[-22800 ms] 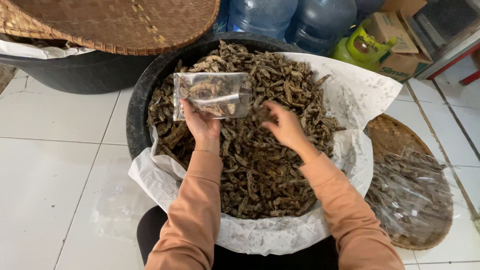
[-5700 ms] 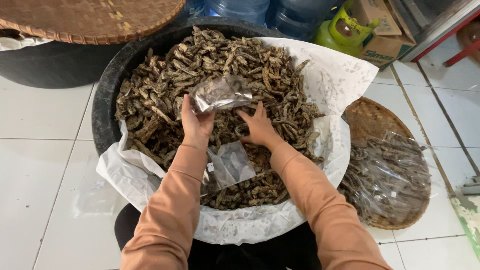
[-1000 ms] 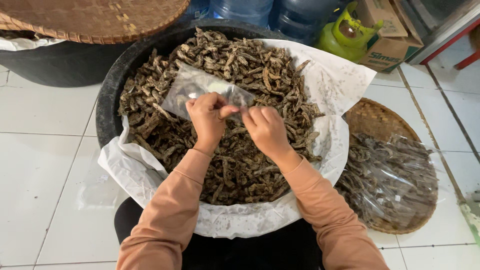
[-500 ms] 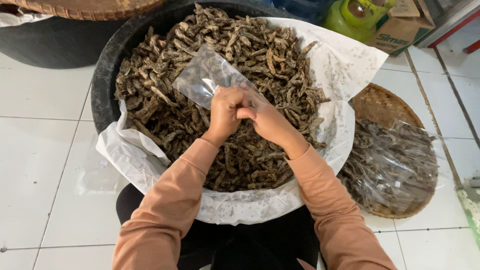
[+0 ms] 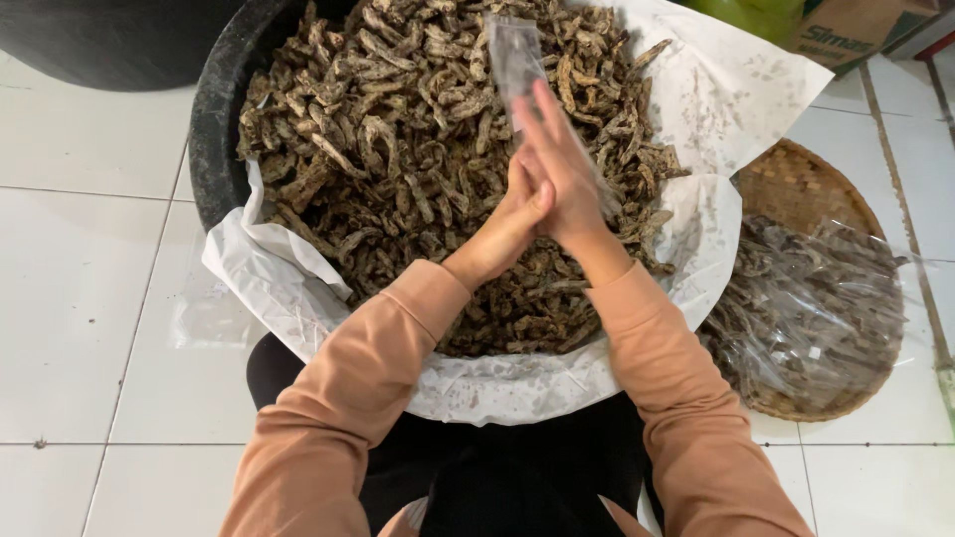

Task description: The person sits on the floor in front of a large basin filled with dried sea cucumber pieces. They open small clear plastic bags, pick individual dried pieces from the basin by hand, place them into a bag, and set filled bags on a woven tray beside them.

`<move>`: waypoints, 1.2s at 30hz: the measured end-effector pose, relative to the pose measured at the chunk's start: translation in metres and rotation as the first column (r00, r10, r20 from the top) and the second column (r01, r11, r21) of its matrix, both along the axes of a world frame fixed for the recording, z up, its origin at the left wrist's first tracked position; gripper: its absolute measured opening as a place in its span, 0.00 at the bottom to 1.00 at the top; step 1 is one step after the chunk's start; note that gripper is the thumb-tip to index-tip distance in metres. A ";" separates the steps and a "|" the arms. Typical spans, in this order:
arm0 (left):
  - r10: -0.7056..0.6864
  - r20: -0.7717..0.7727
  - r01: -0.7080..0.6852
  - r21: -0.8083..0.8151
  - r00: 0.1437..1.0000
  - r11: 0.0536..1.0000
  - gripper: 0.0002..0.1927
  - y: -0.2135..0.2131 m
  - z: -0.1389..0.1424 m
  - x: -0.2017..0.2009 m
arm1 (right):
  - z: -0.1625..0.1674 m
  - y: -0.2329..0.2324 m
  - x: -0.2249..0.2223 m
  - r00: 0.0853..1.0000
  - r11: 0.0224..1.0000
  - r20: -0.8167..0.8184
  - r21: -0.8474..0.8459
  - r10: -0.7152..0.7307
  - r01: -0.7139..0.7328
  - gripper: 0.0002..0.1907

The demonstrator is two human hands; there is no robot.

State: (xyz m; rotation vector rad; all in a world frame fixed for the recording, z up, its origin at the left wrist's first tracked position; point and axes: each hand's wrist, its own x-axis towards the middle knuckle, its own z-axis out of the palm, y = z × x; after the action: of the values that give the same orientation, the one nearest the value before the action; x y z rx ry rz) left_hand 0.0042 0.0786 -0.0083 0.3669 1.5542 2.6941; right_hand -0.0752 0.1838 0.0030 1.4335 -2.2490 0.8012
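Head view
Left hand [image 5: 512, 214]: pressed palm to palm against the right hand above the tub's middle; fingers straight and together, mostly hidden behind the right hand.
Right hand [image 5: 559, 169]: fingers straight, close together, flat against the left hand; the bag's lower end is caught between the palms.
Bag [image 5: 514, 58]: small, clear, seemingly empty; sticks up from between the hands toward the far side, over the dried pieces.
Dried pieces [image 5: 398, 149]: brown, shrivelled, heaped to fill the tub.
Tub [image 5: 221, 119]: black, round, lined with white paper [image 5: 269, 288] that hangs over its rim.
Tray [image 5: 806, 199]: woven, round, on the floor just right of the tub, carrying filled clear packets [image 5: 806, 308].
Floor [image 5: 90, 298]: white tiles.
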 end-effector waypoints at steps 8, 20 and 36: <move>0.285 0.128 -0.295 0.066 0.950 0.953 0.71 -0.077 -0.012 -0.022 | -0.026 -0.012 0.042 0.945 0.962 0.186 -0.027 0.271 -0.270 0.48; 0.557 0.401 -0.653 0.652 0.728 0.384 0.57 -0.162 -0.038 -0.022 | -0.043 -0.021 0.123 0.872 0.343 0.327 0.824 0.364 -0.452 0.53; 0.195 0.347 -0.397 0.769 0.917 0.500 0.59 -0.111 -0.036 -0.031 | -0.092 -0.027 0.121 0.917 0.511 0.161 0.788 0.366 -0.342 0.27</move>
State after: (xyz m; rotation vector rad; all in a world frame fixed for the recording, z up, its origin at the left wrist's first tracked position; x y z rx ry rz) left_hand -0.0263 -0.0325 -0.0445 -0.2612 0.1480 3.4205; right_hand 0.0456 0.1570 -0.0887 2.3385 -2.4311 -0.2802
